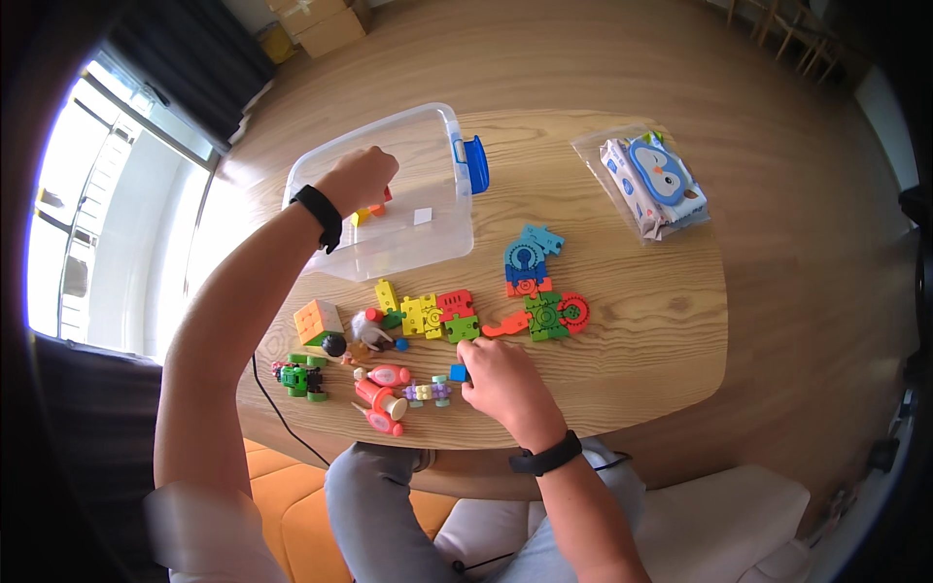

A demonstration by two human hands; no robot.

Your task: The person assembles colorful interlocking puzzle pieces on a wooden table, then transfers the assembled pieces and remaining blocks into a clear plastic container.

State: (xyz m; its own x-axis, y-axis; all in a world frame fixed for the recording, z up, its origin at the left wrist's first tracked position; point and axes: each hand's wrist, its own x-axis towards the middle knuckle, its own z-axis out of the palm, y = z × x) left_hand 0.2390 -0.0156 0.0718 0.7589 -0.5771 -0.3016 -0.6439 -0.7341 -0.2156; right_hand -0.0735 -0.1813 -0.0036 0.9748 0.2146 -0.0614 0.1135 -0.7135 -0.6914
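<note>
My left hand (362,177) is curled closed over the inside of a clear plastic box (428,255) with a blue latch. Red, orange and yellow pieces (362,216) show just under its fingers; what it grips is hidden. Near the table's front edge, my right hand (501,381) pinches a small blue block (459,372). Beside that block is a pastel toy on wheels (428,392). Beyond the right hand lie joined yellow puzzle blocks (420,316), red and green ones (457,309), and a blue, red and green gear-block chain (526,260).
A puzzle cube (317,322), a green toy vehicle (299,378), a grey animal figure (370,331) and pink toys (381,396) sit at the table's left. Packaged wipes (656,183) lie at the far right. A black cable (282,413) hangs over the front left edge.
</note>
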